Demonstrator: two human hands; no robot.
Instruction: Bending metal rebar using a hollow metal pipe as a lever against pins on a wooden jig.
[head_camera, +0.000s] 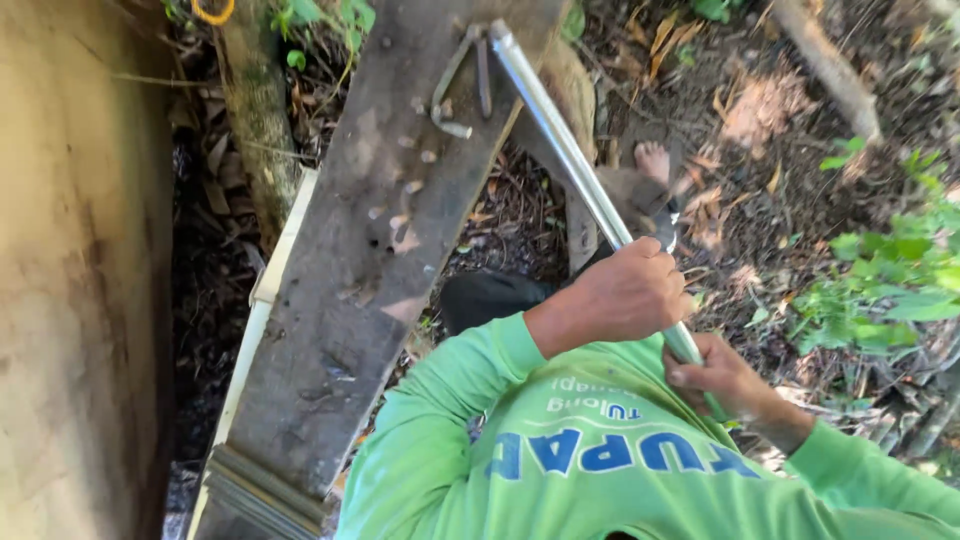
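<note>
A long shiny metal pipe (570, 150) slants from the top of a weathered wooden plank (370, 260) down to the person's chest. The left hand (630, 290) is clenched around its middle; the right hand (725, 380) grips its lower end. A bare foot (652, 160) rests on leaf-strewn ground (780, 110).

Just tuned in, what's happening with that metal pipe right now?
A person in a bright green long-sleeved shirt grips a long shiny metal pipe with both hands: left hand higher up, right hand near the lower end. The pipe's far end rests on a weathered grey wooden plank, beside bent rusty nails. A bare foot stands on leaf litter.
</note>
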